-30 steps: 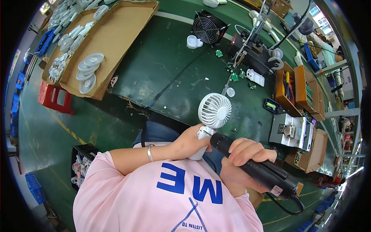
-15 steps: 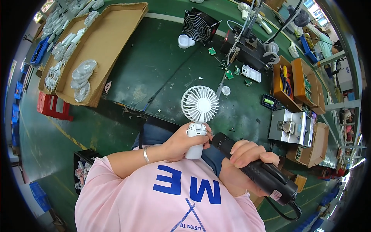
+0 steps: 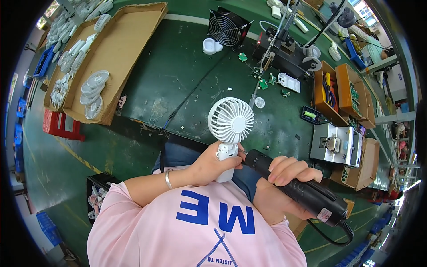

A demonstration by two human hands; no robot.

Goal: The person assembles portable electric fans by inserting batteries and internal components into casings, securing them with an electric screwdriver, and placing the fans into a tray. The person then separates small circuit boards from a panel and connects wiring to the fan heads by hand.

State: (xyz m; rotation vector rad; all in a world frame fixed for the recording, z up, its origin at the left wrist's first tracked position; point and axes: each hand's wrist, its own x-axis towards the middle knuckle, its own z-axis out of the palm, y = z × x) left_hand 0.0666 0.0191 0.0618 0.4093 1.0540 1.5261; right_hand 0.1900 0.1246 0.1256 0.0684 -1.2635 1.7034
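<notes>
The white plastic handheld fan with a round ribbed head is gripped by its handle in the left hand at the near edge of the green table surface, its head already joined on, while the black cylindrical electric screwdriver is gripped in the right hand, its bit directed at the handle's right side. The tip is hidden by fingers, so whether a screw is fully driven cannot be told, and the fastening is judged unfinished. Open room is offered beyond that near edge, between the brown shallow cardboard tray at the left edge and the grey boxlike metal device toward the right edge.
</notes>
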